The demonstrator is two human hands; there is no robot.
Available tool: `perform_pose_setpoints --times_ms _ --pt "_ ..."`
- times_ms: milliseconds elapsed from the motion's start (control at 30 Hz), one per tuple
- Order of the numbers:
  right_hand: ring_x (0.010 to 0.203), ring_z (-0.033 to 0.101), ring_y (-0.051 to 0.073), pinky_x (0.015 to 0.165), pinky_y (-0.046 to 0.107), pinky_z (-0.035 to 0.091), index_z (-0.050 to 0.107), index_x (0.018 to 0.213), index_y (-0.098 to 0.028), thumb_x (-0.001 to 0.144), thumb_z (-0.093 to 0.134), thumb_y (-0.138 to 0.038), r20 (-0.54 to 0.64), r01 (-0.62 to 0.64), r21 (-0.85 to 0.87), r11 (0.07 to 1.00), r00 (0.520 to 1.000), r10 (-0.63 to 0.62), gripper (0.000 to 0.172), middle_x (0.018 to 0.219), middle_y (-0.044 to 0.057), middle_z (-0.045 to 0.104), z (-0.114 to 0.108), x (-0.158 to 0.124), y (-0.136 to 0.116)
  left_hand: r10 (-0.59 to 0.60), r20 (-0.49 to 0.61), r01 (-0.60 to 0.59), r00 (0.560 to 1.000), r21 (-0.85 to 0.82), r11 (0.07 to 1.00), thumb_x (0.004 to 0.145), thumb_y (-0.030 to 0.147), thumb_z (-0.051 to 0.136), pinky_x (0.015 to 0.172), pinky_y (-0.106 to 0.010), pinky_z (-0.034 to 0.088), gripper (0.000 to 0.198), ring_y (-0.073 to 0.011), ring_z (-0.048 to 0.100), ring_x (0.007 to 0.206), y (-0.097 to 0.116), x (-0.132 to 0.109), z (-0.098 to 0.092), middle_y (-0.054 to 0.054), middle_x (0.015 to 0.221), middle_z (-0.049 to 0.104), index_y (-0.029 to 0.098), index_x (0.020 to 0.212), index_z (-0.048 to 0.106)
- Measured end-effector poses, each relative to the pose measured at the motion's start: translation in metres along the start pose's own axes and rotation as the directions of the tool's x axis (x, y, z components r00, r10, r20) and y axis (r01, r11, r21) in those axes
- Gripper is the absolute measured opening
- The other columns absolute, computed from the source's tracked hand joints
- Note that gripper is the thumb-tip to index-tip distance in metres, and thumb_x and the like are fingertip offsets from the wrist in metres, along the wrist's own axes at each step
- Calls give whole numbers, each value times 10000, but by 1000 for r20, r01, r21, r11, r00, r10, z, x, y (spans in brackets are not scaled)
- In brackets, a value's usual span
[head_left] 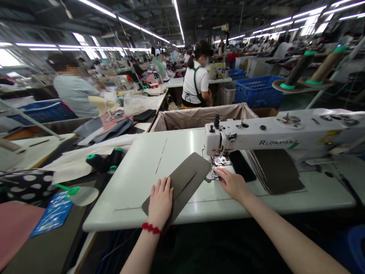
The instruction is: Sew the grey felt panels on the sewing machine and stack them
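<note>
An olive-grey fabric panel (185, 179) with rounded corners and a dark slit lies aslant on the pale sewing table (137, 179). My left hand (161, 199) rests flat on its near left part, fingers stretched out. The panel's far right corner reaches close to the presser foot (218, 161) of a white sewing machine (256, 133). Beside the foot, my right hand (232, 183) has its fingers drawn together at the needle plate; what they hold, if anything, is too small to make out. To its right lie a black phone-like slab (242, 165) and a stack of olive-grey panels (276, 171).
Black thread spools (98, 163) and a clear bottle (84, 195) with a green spout lie to the left. Behind the table stands a cloth-lined bin (196, 116). Large thread cones (298, 70) stand at the right. Two co-workers (194, 82) sit further off.
</note>
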State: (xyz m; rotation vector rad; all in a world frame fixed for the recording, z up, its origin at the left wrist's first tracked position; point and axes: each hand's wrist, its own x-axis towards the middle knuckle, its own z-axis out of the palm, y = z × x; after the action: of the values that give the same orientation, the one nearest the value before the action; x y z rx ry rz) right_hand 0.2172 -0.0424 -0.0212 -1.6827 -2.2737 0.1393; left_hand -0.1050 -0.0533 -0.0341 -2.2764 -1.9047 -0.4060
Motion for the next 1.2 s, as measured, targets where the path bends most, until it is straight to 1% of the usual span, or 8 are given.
perform_pose_setpoints --times_ms 133,300,367,467,600,733,900,1200 --pt "1023 632 184 774 289 507 551 1270 -287 901 459 -211 11 -2 55 998 1000 2 388 1329 8 569 -15 -6 3 66 107 -55 992 -96 994 939 143 280 1096 -543 328 561 -298 291 1408 -25 -34 -2 -50 1498 387 249 1490 286" --pt "872 650 180 769 283 493 615 1087 -228 960 401 -334 -83 -136 344 929 981 175 270 1019 41 681 -38 -52 4 235 172 -195 957 -219 956 924 96 266 1153 -498 268 600 -223 238 1432 -21 -17 -7 -15 1521 346 267 1499 250" --pt "772 639 178 717 281 492 611 950 -223 967 387 -402 -46 -220 468 856 961 272 288 860 29 677 -41 -84 1 268 173 -226 948 -230 947 928 99 271 1155 -489 270 580 -216 253 1428 -11 -7 -8 -20 1510 367 256 1486 286" --pt "648 600 163 629 269 477 555 846 -238 962 391 -451 126 -337 575 745 937 327 293 713 -6 623 -35 -134 -14 273 142 -237 952 -225 945 957 155 296 1160 -506 249 514 -231 243 1431 15 1 -13 -37 1505 376 234 1463 338" --pt "702 616 167 656 276 483 530 889 -255 977 349 -433 313 -417 650 635 909 276 269 779 -12 642 -12 -172 -42 408 135 -365 903 -261 894 990 309 360 1177 -502 194 512 -240 154 1454 70 0 -25 -22 1563 245 279 1493 266" --pt "651 609 168 601 268 467 498 822 -242 943 428 -468 336 -490 652 579 871 358 266 702 -25 609 14 -169 -58 543 188 -495 818 -251 832 970 419 427 1176 -536 149 555 -271 134 1456 110 -4 -23 4 1576 198 361 1491 244" --pt "505 585 153 474 245 418 503 869 -238 958 378 -486 308 -514 678 526 848 432 292 630 -27 605 25 -156 -57 539 199 -500 819 -215 839 962 452 431 1171 -540 165 564 -274 164 1451 114 -6 -16 8 1568 224 379 1488 242" --pt "671 664 218 586 292 460 507 954 -226 980 335 -441 158 -413 547 728 905 395 276 739 37 659 28 -149 -58 535 191 -497 823 -214 841 957 451 443 1175 -533 166 583 -277 163 1451 113 -10 -19 23 1568 219 389 1492 220"
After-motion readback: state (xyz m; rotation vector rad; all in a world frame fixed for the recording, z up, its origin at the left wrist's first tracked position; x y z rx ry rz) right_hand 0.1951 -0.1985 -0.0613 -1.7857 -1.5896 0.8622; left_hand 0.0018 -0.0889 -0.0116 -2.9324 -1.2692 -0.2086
